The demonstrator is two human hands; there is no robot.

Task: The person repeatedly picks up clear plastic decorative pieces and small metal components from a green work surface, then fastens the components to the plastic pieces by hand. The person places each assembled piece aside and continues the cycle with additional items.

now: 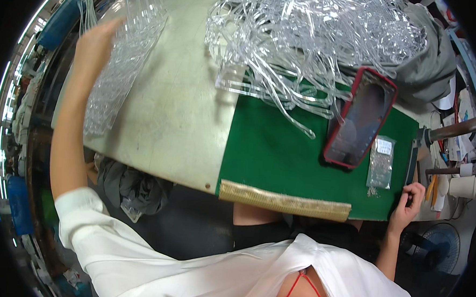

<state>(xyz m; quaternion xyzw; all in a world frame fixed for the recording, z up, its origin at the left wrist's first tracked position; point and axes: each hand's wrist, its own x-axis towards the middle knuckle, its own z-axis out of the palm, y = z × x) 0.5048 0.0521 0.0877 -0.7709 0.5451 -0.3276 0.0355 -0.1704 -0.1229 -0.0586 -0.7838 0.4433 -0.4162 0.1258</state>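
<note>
My left hand (95,43) reaches far out over a row of clear plastic straps (115,85) laid along the table's left side. Its fingers are drawn together and touch the straps; what they pinch is hidden. At the right end of the green mat (285,167) rests my right hand (406,207), fingers loosely curled, the thumb apart and nothing visible in it. Near it lies a small clear bag (381,161) with a white label, and a few tiny metal pieces (373,191) at its lower end.
A big tangled heap of clear straps (309,28) covers the far side, partly on grey cloth (433,62). A phone in a red case (360,120) leans on the mat. A yellowish ruler-like strip (283,200) edges the table. A fan (440,248) stands at lower right.
</note>
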